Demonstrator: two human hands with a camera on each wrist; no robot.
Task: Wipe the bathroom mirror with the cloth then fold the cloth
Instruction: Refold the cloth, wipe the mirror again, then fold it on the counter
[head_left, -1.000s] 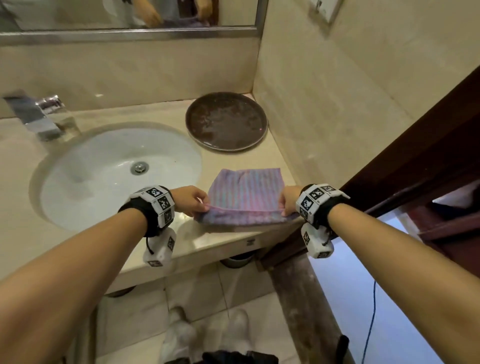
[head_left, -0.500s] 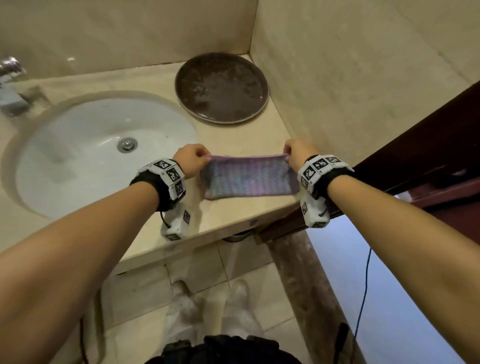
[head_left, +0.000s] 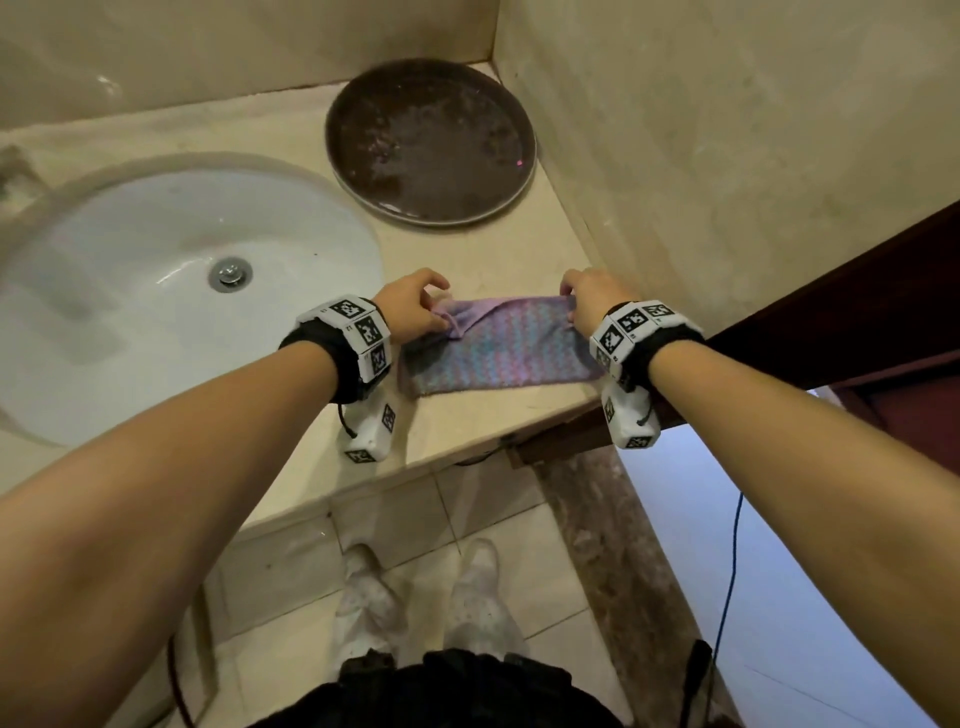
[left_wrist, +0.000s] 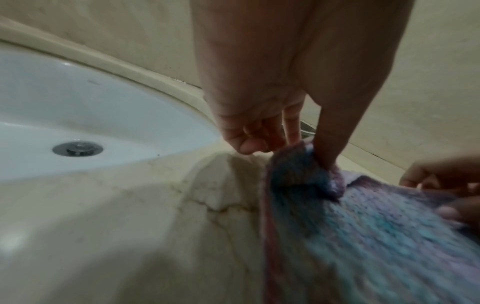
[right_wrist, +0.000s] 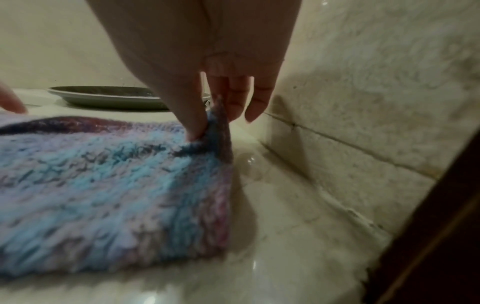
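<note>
Cloth (head_left: 498, 349) lies folded on the table (head_left: 457, 431); your left hand (head_left: 413, 306) and right hand (head_left: 589, 299) each pinch a far corner.

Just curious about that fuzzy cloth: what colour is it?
The cloth is mottled light blue, teal and purple-pink, shown best in the right wrist view.

Bare forearms. Each wrist: black band (head_left: 332, 358) under white cube-faced blocks with black square-code markers; white camera pod (head_left: 370, 431) hanging at 6 o'clock. White shoes (head_left: 366, 597); dark garment below.
</note>
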